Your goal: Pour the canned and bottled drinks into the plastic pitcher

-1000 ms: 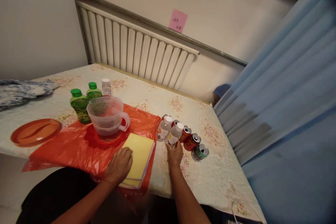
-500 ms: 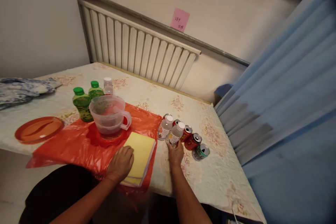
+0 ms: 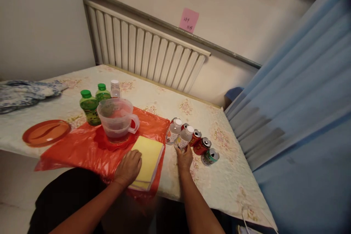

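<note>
My right hand [image 3: 185,159] has its fingers around the lower part of a small clear plastic bottle [image 3: 184,139] with a white cap. The bottle stands upright on the table. A similar white-capped bottle [image 3: 173,132] is just left of it. Behind and to the right runs a row of drink cans, with a red can [image 3: 202,147] and a green can [image 3: 210,157] at its near end. My left hand [image 3: 128,167] rests on the left edge of a folded yellow cloth [image 3: 149,153], fingers loosely laid on it and holding nothing.
An orange plastic sheet [image 3: 79,151] lies under a red scalloped dish [image 3: 102,142] with a clear measuring jug [image 3: 115,122]. Behind are green bottles [image 3: 90,109] and another white-capped bottle [image 3: 115,89]. An orange lid [image 3: 46,133] lies left. Blue curtain [image 3: 296,117] hangs at right.
The view has shifted slightly, moving the things at the left a little to the right in the picture. Both hands keep their places on the cloth and the bottle.
</note>
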Demonstrator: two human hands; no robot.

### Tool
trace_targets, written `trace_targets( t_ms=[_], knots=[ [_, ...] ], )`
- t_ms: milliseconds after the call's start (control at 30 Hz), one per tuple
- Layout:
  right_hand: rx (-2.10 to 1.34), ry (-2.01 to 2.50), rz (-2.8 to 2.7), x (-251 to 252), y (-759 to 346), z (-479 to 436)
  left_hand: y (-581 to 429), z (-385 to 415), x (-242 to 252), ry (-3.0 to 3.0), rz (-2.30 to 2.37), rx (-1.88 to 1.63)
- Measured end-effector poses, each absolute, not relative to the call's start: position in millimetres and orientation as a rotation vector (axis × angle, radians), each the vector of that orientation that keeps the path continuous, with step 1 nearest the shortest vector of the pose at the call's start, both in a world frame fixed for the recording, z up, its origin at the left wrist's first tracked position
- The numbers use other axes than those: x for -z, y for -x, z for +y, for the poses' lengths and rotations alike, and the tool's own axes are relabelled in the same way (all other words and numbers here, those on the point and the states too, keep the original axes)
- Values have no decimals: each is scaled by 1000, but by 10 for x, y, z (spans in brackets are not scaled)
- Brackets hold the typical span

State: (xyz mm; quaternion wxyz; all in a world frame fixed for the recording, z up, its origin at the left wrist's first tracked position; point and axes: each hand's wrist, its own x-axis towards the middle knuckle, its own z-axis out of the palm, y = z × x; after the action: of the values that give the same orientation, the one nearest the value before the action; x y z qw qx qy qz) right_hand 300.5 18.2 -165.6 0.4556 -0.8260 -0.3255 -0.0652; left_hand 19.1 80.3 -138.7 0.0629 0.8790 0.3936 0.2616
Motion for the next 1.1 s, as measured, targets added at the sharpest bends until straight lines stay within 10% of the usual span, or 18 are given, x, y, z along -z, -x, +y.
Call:
trace_targets(
  t_ms=[533,1100],
  knots=[
    [81,2128,-901,1660,-2687,-322,487,677,1136,-2381,1058,-973],
    [135,2324,-1070,1676,-2678,-279,1128,2899,859,-1500,1842,-1280]
  ],
)
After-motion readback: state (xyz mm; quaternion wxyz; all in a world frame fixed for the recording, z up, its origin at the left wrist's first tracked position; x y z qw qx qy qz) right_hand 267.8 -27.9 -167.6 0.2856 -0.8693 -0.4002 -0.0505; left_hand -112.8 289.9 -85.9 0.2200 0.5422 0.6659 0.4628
